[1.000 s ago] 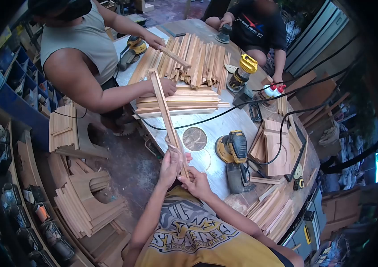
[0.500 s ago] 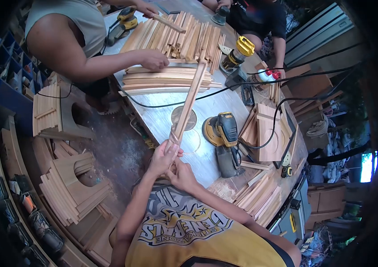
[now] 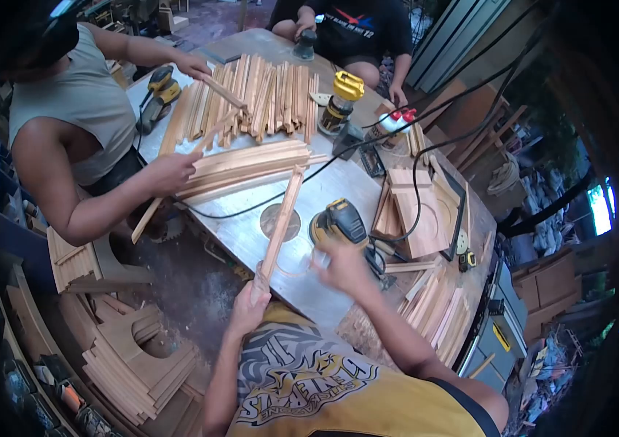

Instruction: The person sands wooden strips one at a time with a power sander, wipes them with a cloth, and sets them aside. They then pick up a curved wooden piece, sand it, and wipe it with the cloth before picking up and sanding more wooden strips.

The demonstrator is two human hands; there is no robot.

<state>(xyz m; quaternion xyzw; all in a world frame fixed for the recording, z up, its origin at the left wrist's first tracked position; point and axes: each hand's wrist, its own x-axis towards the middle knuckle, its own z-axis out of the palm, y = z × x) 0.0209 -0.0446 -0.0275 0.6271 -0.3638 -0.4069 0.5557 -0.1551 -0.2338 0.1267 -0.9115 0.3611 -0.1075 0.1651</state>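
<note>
My left hand is closed round the near end of a long wooden strip. The strip slants up and away over the table, crossing a round dark disc in the tabletop. My right hand is off the strip, at the near side of a yellow and black sander. Motion smears its fingers, so whether they grip anything does not show.
Stacked wooden strips cover the table's far side, where a co-worker's hands hold strips. Another person sits beyond. A black cable crosses the table. At right lie shaped wooden panels; a clear-bodied yellow-topped tool stands behind.
My right hand has left the strip and moved right toward the sander. My left hand keeps its hold. The view has shifted, and the co-worker's strip now hangs past the table's left edge.
</note>
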